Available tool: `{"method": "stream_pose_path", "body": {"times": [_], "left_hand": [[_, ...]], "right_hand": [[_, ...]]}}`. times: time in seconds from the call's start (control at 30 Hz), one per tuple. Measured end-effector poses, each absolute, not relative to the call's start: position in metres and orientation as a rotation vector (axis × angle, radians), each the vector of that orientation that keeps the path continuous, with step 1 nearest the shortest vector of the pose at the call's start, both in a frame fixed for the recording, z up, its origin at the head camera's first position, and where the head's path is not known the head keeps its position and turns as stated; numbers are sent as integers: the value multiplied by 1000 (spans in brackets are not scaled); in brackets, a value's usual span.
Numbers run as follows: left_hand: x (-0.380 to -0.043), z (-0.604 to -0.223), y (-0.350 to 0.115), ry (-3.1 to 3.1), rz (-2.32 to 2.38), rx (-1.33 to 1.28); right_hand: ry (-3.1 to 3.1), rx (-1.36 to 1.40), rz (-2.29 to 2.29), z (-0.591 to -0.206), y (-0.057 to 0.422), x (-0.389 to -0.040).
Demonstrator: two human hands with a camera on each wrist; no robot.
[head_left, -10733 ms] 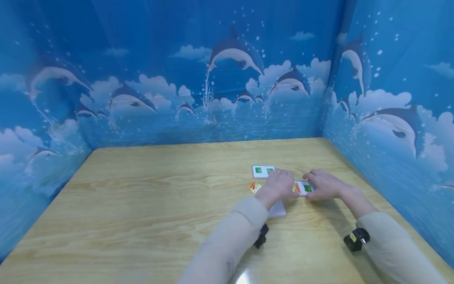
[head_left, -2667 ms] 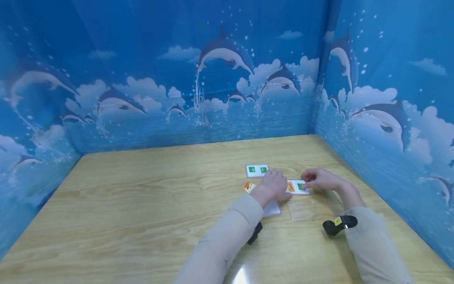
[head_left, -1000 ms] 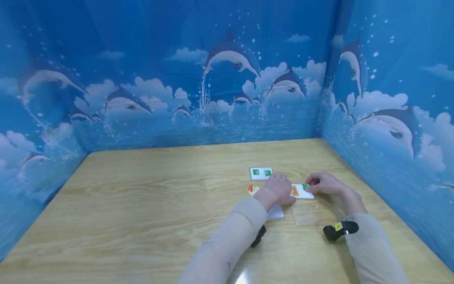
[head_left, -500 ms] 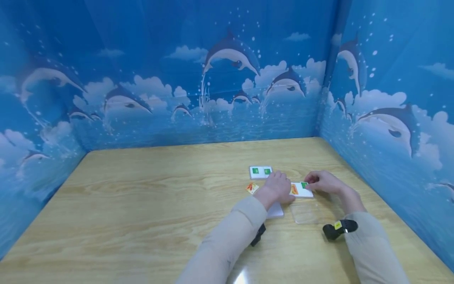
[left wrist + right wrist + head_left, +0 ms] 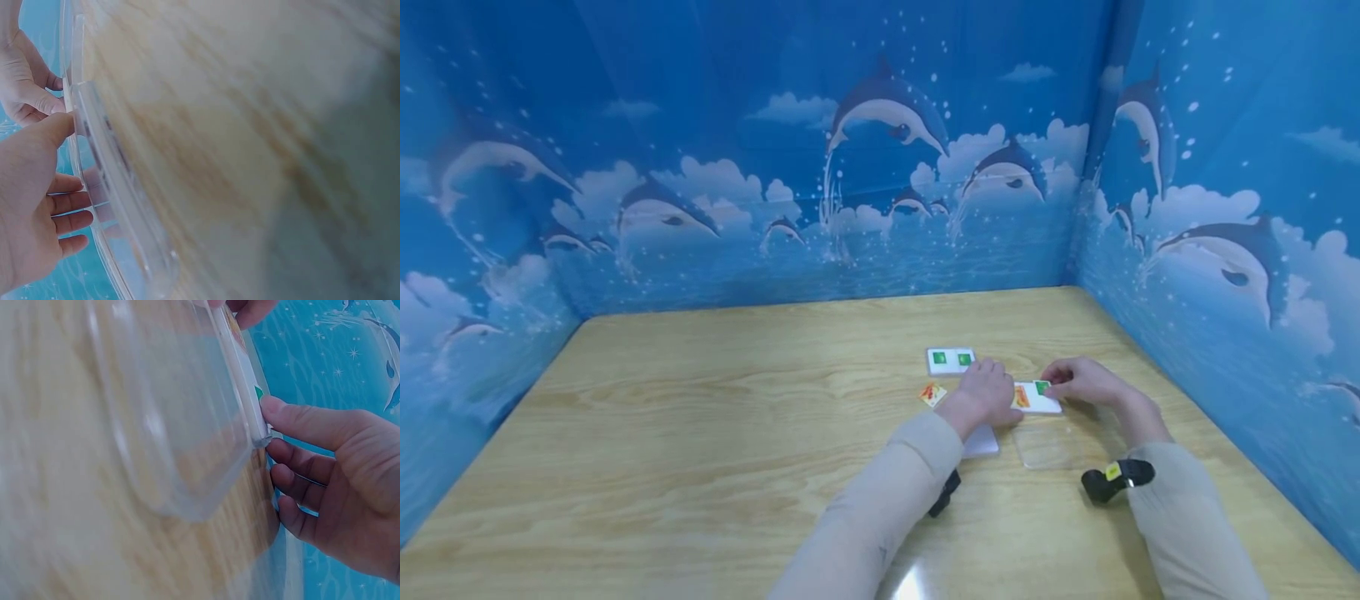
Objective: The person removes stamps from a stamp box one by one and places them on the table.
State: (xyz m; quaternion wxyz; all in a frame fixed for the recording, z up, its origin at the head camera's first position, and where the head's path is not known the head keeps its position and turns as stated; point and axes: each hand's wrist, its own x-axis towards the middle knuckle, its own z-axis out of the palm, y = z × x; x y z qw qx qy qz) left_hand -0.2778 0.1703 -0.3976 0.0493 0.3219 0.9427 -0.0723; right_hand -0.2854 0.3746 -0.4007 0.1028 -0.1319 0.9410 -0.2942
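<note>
So the pale wood-grain worktop [image 5: 715, 433] carried everything well over to the right, nearer its far right corner than its near left one. Left hand [image 5: 985, 392] lay across the left part of the work, thumb by the near side, gripping it from what I could see. Right hand [image 5: 1086, 385] was at the other end, pinching. Just nearer the worktop's near edge sat a clear shallow plastic tray [image 5: 1048, 446].

Main thing was a white, flat, oblong card [image 5: 1039, 407] between the hands, long axis roughly along the worktop's far edge, left end hidden under the left hand. At its far right corner, a small green printed square [image 5: 1042, 387] was in the right fingertips, so that hand was clearly the nearer one. An orange printed square [image 5: 1022, 397] lay left of it.

Right wrist view showed the thumb against the card's end and the tray's raised rim, which looks almost flat from the head; green was just a sliver there. Left wrist showed no prints I could make out.
</note>
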Motion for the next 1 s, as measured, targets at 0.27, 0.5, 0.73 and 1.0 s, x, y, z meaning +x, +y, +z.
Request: {"method": "stream_pose_path", "body": {"times": [0.27, 0.5, 0.73, 1.0], "left_hand": [[-278, -399, 171, 2862, -220, 965], [-279, -398, 171, 2871, -229, 974], [-277, -396, 169, 2868, -232, 969], [-278, -396, 167, 2869, -233, 991]], "right_hand": [[2837, -375, -844, -402, 373, -285], [2876, -336, -834, -402, 374, -287], [2822, -300, -944, -396, 375, -285], [2799, -187, -1026, -391, 379, -290]]}}
